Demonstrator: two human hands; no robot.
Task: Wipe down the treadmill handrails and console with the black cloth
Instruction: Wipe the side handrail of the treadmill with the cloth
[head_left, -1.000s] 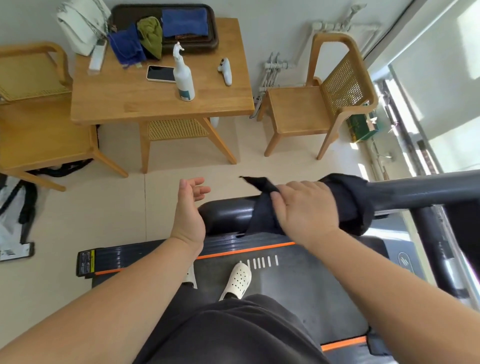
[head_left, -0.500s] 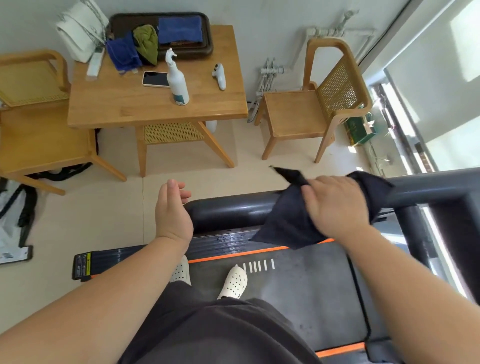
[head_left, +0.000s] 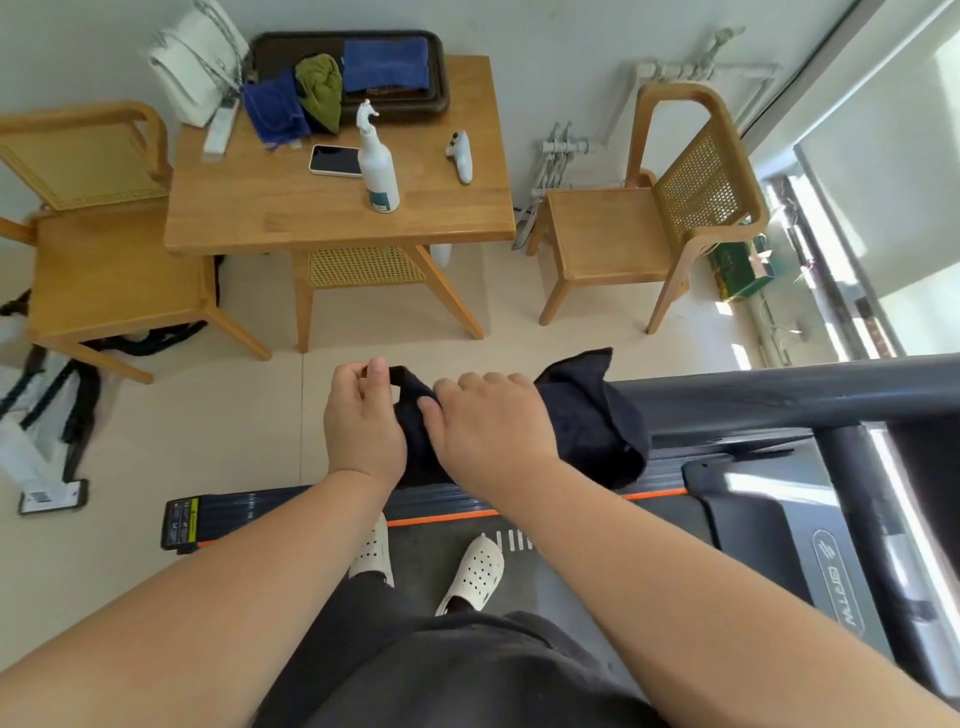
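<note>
The black cloth is bunched over the free end of the dark grey treadmill handrail, which runs off to the right. My left hand pinches the cloth's left corner between thumb and fingers. My right hand lies over the cloth's middle with fingers curled into the fabric. The rail's rounded end is hidden under the cloth and my hands. The treadmill deck with its orange stripe lies below, and my feet in white clogs stand on it.
A wooden table ahead carries a white spray bottle, a phone, a white controller and a tray of blue and green cloths. Wooden chairs flank it. A window runs along the right.
My left hand came in from open air and took hold of the cloth's left corner. My right hand slid the cloth leftward to the rail's end. The camera tilted slightly.
</note>
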